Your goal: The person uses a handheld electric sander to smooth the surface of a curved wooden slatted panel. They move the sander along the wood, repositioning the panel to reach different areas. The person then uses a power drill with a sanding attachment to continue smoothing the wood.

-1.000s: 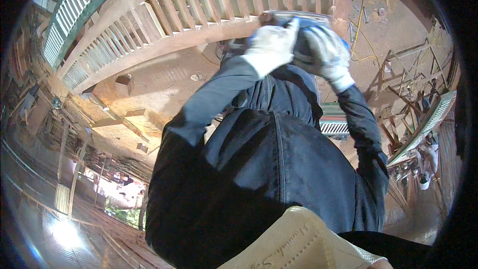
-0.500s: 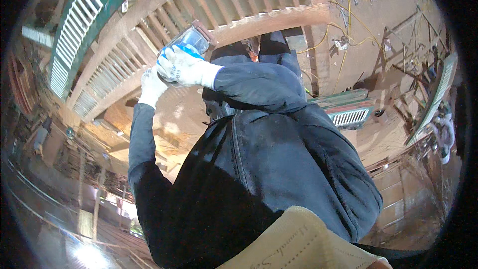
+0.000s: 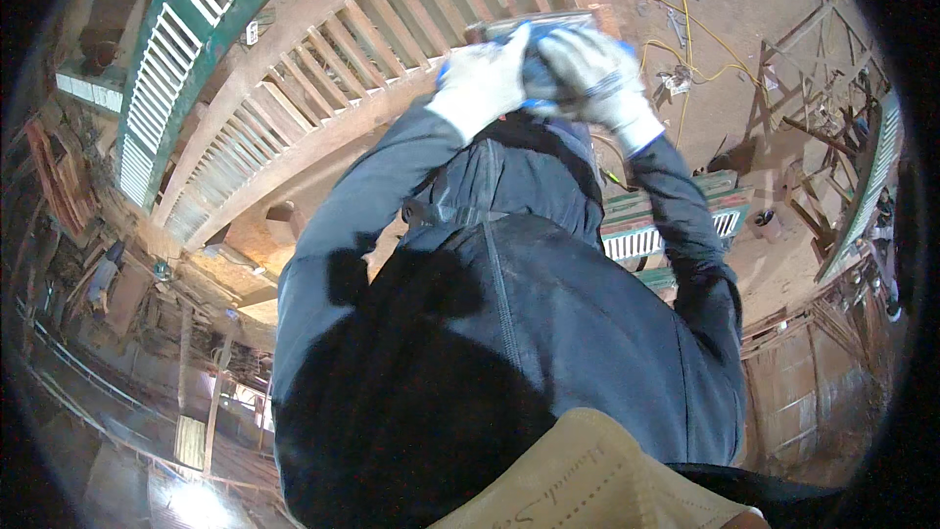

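Both my hands wear white work gloves with blue on them. My left hand is closed on the near left side of a blue power sander, and my right hand grips its right side, slightly smeared by motion. Between and beyond the gloves shows the flat grey far edge of the power sander; most of its body is hidden. The tool rests on or just over the near rail of a long, brown wooden louvered shutter, close to its right end. Its slats lie beyond my hands and to the left.
A green-framed louvered shutter lies farther left. Yellow cord loops over the floor at right. More green shutters are stacked low beside my right arm, and another green shutter leans at far right. Scrap wood sits at left.
Both hands have carried the sander rightward along the shutter's near rail, from its middle to near its right end. My right forearm has swung from across my body to my right side.
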Available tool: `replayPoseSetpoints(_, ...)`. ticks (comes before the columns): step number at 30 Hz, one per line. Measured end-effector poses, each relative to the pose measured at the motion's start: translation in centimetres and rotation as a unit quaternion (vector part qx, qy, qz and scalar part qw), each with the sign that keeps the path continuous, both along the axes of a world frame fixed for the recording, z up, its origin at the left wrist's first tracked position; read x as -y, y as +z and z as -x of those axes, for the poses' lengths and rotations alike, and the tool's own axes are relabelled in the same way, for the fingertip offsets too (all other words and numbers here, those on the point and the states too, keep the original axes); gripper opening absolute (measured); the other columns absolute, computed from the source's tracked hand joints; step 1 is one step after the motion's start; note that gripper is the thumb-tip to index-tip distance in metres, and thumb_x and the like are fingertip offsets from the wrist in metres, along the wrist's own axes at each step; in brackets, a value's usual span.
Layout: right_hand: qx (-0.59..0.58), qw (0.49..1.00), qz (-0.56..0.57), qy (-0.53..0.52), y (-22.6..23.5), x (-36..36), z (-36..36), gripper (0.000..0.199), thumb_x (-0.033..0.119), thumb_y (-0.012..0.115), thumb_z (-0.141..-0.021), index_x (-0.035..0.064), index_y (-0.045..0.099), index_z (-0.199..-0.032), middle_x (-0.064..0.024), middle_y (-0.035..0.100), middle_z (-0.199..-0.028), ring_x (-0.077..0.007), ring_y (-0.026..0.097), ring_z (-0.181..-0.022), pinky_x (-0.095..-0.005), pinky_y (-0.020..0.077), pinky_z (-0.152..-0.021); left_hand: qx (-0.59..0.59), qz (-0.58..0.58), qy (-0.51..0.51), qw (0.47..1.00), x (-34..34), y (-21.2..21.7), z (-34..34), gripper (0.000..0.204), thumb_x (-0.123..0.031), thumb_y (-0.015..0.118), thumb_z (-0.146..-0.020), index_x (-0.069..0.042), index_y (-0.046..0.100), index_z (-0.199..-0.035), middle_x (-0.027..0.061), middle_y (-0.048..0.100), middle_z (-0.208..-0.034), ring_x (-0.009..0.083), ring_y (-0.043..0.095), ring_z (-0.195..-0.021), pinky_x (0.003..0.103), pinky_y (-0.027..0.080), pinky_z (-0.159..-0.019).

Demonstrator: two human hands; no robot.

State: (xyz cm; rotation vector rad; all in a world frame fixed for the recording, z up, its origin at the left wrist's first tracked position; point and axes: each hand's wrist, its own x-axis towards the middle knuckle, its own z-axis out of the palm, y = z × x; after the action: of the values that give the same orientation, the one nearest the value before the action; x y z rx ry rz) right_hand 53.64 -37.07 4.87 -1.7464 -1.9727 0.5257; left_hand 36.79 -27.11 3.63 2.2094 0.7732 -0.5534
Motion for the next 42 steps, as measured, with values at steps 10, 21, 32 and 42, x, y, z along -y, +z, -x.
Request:
replayPoseSetpoints(10, 0.025, 1.0, -0.014, 0.011, -0.5, 1.2, 1.2, 0.07, 0.056, 0.078, -0.064, 0.0092, 0.056, -0.111, -0.0127, 0.061, -0.107, -0.0322, 0.061, -0.095, -0.0452, 0.0497, -0.082, -0.011, 0.034, 0.016, 0.999, 1.4, 0.3, 1.5, 0.071, -0.021, 0.062, -0.079, -0.007, 0.036, -0.144, 0.017, 0.067, -0.084, 0.0325, 0.068, -0.076, 0.045, 0.053, -0.068)
replayPoseSetpoints(21, -0.106, 0.994, 0.022, 0.015, 0.0, -1.7, 6.8, 0.061, 0.054, 0.072, -0.072, 0.0064, 0.054, -0.106, -0.0134, 0.056, -0.098, -0.031, 0.056, -0.093, -0.0442, 0.0456, -0.081, -0.079, -0.014, -0.015, 0.997, 0.1, -0.1, 8.0, 0.082, -0.041, 0.067, -0.079, -0.013, 0.031, -0.147, 0.021, 0.068, -0.092, 0.0361, 0.067, -0.085, 0.047, 0.052, -0.075)
replayPoseSetpoints(32, 0.059, 0.998, 0.026, 0.03, -0.7, -0.3, -4.8, 0.071, 0.047, 0.081, -0.062, 0.0071, 0.055, -0.115, -0.0132, 0.063, -0.112, -0.0324, 0.061, -0.105, -0.0429, 0.0477, -0.092, 0.059, -0.012, 0.065, 0.996, 1.8, -0.7, -4.6, 0.057, -0.018, 0.054, -0.083, 0.001, 0.044, -0.136, 0.0182, 0.069, -0.094, 0.0317, 0.068, -0.086, 0.044, 0.053, -0.073)
replayPoseSetpoints(42, -0.183, 0.982, 0.021, 0.044, -1.7, -4.8, 19.7, 0.049, 0.044, 0.077, -0.069, 0.0104, 0.056, -0.099, -0.0132, 0.058, -0.093, -0.0334, 0.056, -0.087, -0.0466, 0.0456, -0.076, -0.132, -0.012, 0.048, 0.99, -1.7, 1.4, 20.1, 0.078, -0.021, 0.066, -0.08, -0.013, 0.029, -0.148, 0.0201, 0.068, -0.088, 0.0344, 0.068, -0.082, 0.046, 0.053, -0.073)
